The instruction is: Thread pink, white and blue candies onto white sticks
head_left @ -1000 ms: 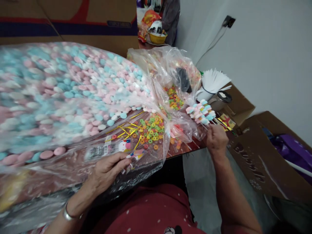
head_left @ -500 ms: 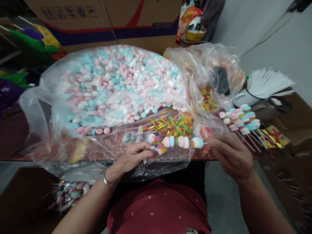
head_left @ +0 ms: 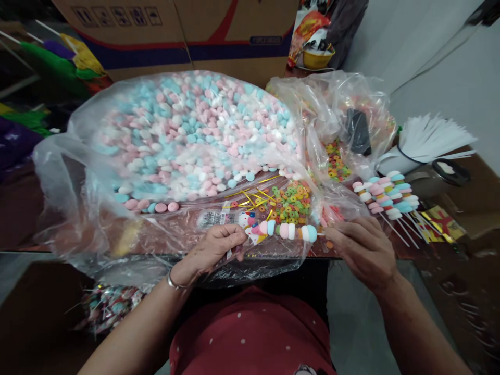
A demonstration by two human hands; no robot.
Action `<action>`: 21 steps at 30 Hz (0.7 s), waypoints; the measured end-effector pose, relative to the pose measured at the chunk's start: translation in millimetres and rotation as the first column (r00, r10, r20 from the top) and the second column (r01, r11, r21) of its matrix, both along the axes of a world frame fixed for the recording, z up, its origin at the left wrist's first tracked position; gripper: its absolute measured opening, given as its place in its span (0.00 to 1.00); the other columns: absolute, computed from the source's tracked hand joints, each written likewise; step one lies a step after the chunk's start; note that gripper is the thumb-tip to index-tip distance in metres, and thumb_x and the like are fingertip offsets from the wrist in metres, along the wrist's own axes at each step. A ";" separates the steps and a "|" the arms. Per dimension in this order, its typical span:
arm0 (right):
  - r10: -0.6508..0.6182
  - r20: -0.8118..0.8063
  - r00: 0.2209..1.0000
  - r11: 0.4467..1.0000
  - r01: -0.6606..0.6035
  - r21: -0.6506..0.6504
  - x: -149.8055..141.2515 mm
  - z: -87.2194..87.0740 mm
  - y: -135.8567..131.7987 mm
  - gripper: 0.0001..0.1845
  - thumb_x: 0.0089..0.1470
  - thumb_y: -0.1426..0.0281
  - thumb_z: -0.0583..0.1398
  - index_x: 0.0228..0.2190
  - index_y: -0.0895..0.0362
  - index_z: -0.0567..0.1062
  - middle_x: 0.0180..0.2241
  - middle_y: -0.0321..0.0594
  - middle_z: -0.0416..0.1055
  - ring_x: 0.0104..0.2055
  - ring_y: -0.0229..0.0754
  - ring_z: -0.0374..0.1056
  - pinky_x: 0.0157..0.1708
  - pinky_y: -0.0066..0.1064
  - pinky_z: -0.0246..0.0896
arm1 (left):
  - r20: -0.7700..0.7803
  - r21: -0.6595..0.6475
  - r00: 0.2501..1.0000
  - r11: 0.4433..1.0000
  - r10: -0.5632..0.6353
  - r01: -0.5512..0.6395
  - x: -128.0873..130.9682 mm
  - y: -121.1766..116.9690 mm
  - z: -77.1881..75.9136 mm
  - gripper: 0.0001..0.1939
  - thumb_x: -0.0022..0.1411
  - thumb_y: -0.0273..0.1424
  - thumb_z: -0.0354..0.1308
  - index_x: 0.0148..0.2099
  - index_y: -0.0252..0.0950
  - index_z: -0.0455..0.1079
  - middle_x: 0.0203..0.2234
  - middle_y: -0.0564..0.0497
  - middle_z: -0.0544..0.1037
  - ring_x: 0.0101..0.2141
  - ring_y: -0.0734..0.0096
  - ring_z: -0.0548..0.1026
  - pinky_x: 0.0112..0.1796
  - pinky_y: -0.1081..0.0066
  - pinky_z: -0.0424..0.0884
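My right hand (head_left: 361, 250) pinches the stick end of a candy skewer (head_left: 287, 229) threaded with pink, blue and white sweets, held level over the table edge. My left hand (head_left: 213, 250) is closed on a small clear printed wrapper bag (head_left: 246, 225) at the skewer's tip. Just behind them lies a clear bag of coloured ring candies (head_left: 289, 203) with gold twist ties (head_left: 246, 197). A huge clear bag of pink, blue and white sweets (head_left: 187, 135) fills the table behind.
Finished candy skewers (head_left: 386, 195) lie in a pile at the right. A bundle of white sticks (head_left: 429, 138) stands beside them, near a dark-lidded cup (head_left: 449, 172). Cardboard boxes (head_left: 187, 31) stand at the back. A second clear bag (head_left: 344, 120) holds more ring candies.
My right hand has come from the pile of finished skewers with one skewer and brought it left to the wrapper bag in my left hand. The view has swung left.
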State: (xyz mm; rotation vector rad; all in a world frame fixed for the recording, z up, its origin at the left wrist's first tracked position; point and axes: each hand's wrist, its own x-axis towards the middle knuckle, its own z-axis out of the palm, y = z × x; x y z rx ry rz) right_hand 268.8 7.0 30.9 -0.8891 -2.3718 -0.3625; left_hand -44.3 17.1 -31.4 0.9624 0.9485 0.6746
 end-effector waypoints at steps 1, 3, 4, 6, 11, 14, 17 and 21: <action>0.008 0.006 1.000 1.000 -0.008 -0.005 0.6 0.7 0.1 0.09 0.59 0.76 0.57 0.39 0.52 0.75 0.31 0.38 0.74 0.33 0.40 0.67 0.33 0.35 0.58 | -0.016 0.005 1.000 1.000 -0.016 0.016 -0.2 0.3 0.5 0.22 0.53 0.48 0.64 0.25 0.33 0.68 0.15 0.54 0.72 0.17 0.79 0.64 0.22 0.77 0.55; 0.026 0.025 0.999 1.000 -0.026 -0.013 1.8 2.8 0.7 0.09 0.60 0.75 0.57 0.39 0.52 0.75 0.31 0.37 0.74 0.32 0.39 0.66 0.33 0.34 0.57 | -0.077 0.023 0.995 0.998 -0.058 0.060 -1.3 0.6 2.7 0.20 0.54 0.46 0.63 0.26 0.33 0.69 0.16 0.54 0.73 0.18 0.78 0.65 0.22 0.77 0.57; 0.035 0.036 0.999 0.999 -0.034 -0.016 2.5 4.1 1.2 0.08 0.61 0.75 0.57 0.39 0.51 0.74 0.31 0.36 0.74 0.32 0.39 0.65 0.33 0.34 0.57 | -0.117 0.035 0.990 0.996 -0.079 0.084 -2.1 0.7 4.1 0.19 0.55 0.45 0.63 0.26 0.33 0.69 0.16 0.54 0.73 0.19 0.78 0.65 0.23 0.77 0.57; 0.041 0.060 0.997 0.999 -0.039 -0.031 4.2 6.8 2.2 0.08 0.61 0.74 0.56 0.39 0.51 0.73 0.32 0.36 0.74 0.32 0.39 0.65 0.33 0.34 0.57 | -0.187 0.065 0.976 0.990 -0.108 0.123 -4.1 1.3 6.2 0.17 0.56 0.43 0.62 0.26 0.33 0.70 0.17 0.55 0.72 0.20 0.78 0.66 0.23 0.77 0.58; 0.037 0.088 0.995 0.997 -0.031 -0.072 7.5 11.1 3.4 0.07 0.60 0.75 0.57 0.38 0.52 0.72 0.33 0.36 0.74 0.34 0.40 0.65 0.33 0.34 0.56 | -0.255 0.147 0.960 0.976 -0.119 0.160 -9.7 3.4 4.0 0.17 0.60 0.41 0.59 0.27 0.33 0.71 0.19 0.55 0.72 0.22 0.78 0.66 0.25 0.77 0.60; 0.053 0.080 0.995 0.995 -0.046 -0.086 5.9 10.8 3.7 0.07 0.60 0.75 0.56 0.38 0.53 0.72 0.31 0.36 0.73 0.32 0.40 0.63 0.33 0.34 0.56 | -0.262 0.164 0.956 0.969 -0.136 0.183 -12.0 4.1 1.7 0.17 0.61 0.42 0.58 0.27 0.33 0.70 0.19 0.55 0.73 0.23 0.77 0.67 0.27 0.76 0.62; 0.068 0.068 0.995 0.993 -0.061 -0.104 2.5 8.1 4.6 0.08 0.60 0.76 0.56 0.39 0.53 0.72 0.30 0.36 0.73 0.33 0.40 0.63 0.34 0.34 0.57 | -0.276 0.151 0.945 0.963 -0.177 0.225 -11.4 4.5 2.8 0.17 0.61 0.41 0.58 0.28 0.33 0.70 0.20 0.55 0.73 0.23 0.77 0.68 0.27 0.76 0.62; 0.107 -0.008 0.994 0.976 -0.106 -0.188 -1.5 0.6 6.8 0.07 0.60 0.76 0.56 0.39 0.54 0.72 0.32 0.38 0.73 0.34 0.40 0.65 0.36 0.35 0.60 | -0.253 0.118 0.943 0.961 -0.214 0.250 -6.3 4.4 11.4 0.17 0.58 0.43 0.59 0.27 0.33 0.69 0.18 0.55 0.72 0.21 0.77 0.67 0.24 0.77 0.60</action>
